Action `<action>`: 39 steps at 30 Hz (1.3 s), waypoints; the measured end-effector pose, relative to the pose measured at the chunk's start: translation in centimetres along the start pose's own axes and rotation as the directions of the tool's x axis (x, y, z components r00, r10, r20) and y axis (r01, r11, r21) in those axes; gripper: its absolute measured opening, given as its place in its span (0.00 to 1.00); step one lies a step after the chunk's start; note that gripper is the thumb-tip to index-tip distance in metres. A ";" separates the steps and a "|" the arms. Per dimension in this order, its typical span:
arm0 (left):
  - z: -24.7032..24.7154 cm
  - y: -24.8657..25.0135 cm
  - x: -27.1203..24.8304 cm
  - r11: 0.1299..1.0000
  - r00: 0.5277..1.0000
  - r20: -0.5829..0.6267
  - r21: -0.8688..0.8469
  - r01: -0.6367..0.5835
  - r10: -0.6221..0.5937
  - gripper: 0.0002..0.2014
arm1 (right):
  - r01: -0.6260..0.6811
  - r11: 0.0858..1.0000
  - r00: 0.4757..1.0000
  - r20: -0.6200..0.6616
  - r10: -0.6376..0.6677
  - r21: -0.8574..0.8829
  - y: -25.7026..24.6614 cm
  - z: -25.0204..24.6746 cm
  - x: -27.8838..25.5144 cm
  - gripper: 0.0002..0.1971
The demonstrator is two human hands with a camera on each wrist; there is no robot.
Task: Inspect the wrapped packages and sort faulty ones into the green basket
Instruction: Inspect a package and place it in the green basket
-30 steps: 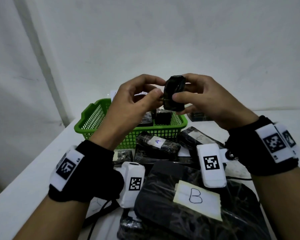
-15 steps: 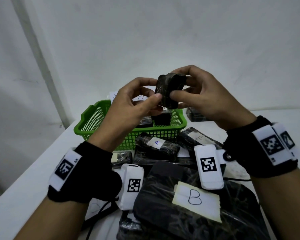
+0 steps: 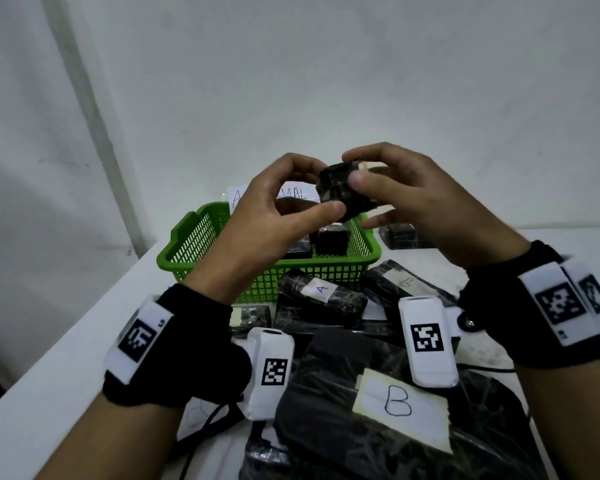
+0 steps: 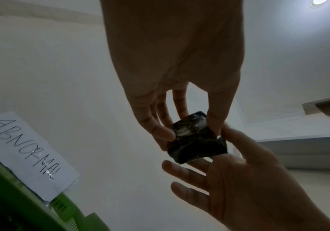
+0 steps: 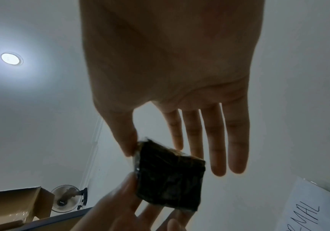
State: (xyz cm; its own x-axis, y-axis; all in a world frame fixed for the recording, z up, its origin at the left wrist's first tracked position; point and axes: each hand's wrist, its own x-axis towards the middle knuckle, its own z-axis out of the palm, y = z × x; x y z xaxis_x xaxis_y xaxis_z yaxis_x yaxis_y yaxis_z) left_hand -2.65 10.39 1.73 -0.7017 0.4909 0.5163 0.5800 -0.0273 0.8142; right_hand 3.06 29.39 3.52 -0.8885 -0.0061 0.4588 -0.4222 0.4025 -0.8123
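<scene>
A small black wrapped package (image 3: 340, 194) is held up in the air above the green basket (image 3: 201, 258). My left hand (image 3: 323, 192) pinches its left side between thumb and fingers. From the right, my right hand (image 3: 359, 181) pinches it, thumb on the front and index finger over the top. In the left wrist view the package (image 4: 196, 140) sits between the left fingers (image 4: 160, 132) and thumb. In the right wrist view the package (image 5: 170, 176) is held by the right thumb and index finger, the other fingers (image 5: 217, 148) straight.
The basket holds two black packages (image 3: 331, 240) and carries a paper sign reading ABNORMAL (image 4: 27, 153). Several black wrapped packages lie on the white table (image 3: 84, 341) in front of it, one labelled A (image 3: 321, 289), a large one labelled B (image 3: 399, 403). Another package (image 3: 399, 233) lies at the back right.
Both hands have lifted the package a little and turned it, so a broader face now points toward me instead of its narrow edge.
</scene>
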 end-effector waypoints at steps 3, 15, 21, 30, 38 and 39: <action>0.2 0.1 -0.1 1.000 1.000 -0.006 0.023 -0.014 0.014 0.21 | 0.011 1.000 0.997 -0.083 -0.011 -0.002 0.1 0.2 0.1 0.15; 0.0 -0.1 0.2 0.989 0.995 -0.030 -0.121 0.087 -0.091 0.17 | 0.156 0.988 0.985 -0.076 -0.156 -0.013 -0.2 0.3 -0.1 0.24; -0.2 -0.1 0.0 0.999 1.000 -0.009 -0.049 0.024 -0.024 0.20 | 0.119 0.982 0.992 -0.063 -0.111 0.143 -0.3 0.4 -0.2 0.08; 0.7 0.4 -0.3 1.000 0.999 0.044 -0.028 0.006 -0.005 0.23 | 0.149 0.989 0.968 -0.204 -0.148 -0.006 0.0 0.4 0.1 0.16; 0.3 -0.3 0.0 0.998 0.999 0.020 0.037 -0.043 0.042 0.23 | 0.055 0.990 0.997 -0.058 -0.048 0.129 -0.3 0.2 -0.1 0.16; 0.3 -0.3 0.0 0.998 0.998 0.025 0.034 -0.056 0.055 0.24 | 0.008 0.993 0.999 -0.037 -0.003 0.118 -0.3 0.1 0.0 0.17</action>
State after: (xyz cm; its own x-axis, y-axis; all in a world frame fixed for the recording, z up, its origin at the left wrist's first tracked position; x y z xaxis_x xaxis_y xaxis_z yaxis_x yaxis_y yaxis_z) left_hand -2.71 10.61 1.37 -0.6580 0.5101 0.5540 0.6322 -0.0256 0.7744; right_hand 3.18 29.17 3.67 -0.8799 0.0263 0.4744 -0.4471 0.2921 -0.8455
